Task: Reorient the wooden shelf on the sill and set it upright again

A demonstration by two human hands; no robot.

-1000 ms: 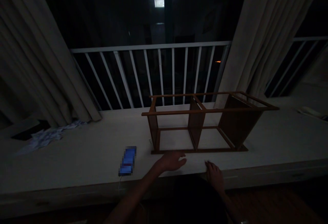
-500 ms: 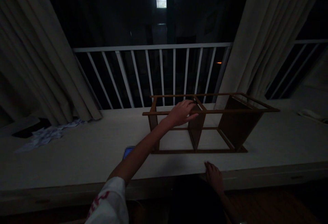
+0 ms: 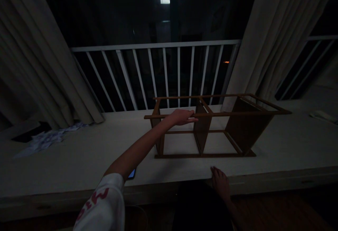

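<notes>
A brown wooden shelf rack (image 3: 202, 132) lies on its side on a pale window ledge (image 3: 111, 153). My left hand (image 3: 182, 117) reaches across to its near upper rail and is closed on it, the thumb below the rail and the fingers along it. At the front edge of the ledge, right of the middle, rests my right hand (image 3: 220, 181). Its fingers are bent and close together; whatever they may hold is too small and dark to make out. A phone (image 3: 132, 174) with a lit screen lies partly hidden under my left forearm.
Behind the ledge runs a white railing (image 3: 158, 45) before a dark window. Curtains hang at the left (image 3: 60, 76) and right (image 3: 253, 55). Crumpled papers (image 3: 50, 137) lie at the left, and a light cloth-like thing (image 3: 322, 116) at the far right.
My left hand has slid left along the rail, and its fingers have drawn closer together. More of the phone's lower end shows below my forearm. My right hand stays in place.
</notes>
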